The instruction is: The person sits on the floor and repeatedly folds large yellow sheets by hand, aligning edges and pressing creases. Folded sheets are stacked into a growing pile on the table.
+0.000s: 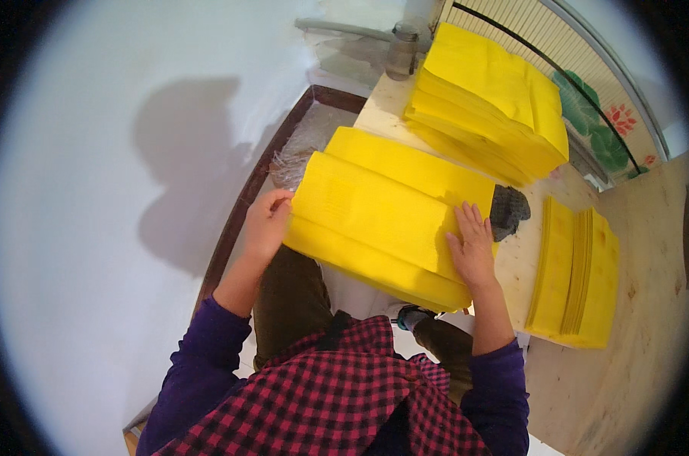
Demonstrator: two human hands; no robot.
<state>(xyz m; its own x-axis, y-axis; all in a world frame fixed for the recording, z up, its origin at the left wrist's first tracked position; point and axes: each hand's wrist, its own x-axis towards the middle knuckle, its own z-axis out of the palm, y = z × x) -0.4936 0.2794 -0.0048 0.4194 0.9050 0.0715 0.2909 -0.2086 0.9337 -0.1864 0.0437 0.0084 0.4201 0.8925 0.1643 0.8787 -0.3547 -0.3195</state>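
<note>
A pile of yellow felt-like sheets [382,213] lies in front of me, its near edge hanging over the table's edge above my legs. At the pile's left edge is my left hand [267,224], its fingers curled and the thumb and fingertips closed on the sheet's corner. My right hand [475,247] rests flat on the right end of the top sheet, fingers stretched out. A dark grey crumpled cloth [510,213] pokes out beside the pile, just beyond that hand.
Behind stands a thick folded stack of yellow sheets [496,83], with a glass jar [401,52] to its left. More yellow sheets [573,273] lie on the wooden table [649,334] at right. A patterned panel [588,106] closes off the back; a white wall [93,228] is at left.
</note>
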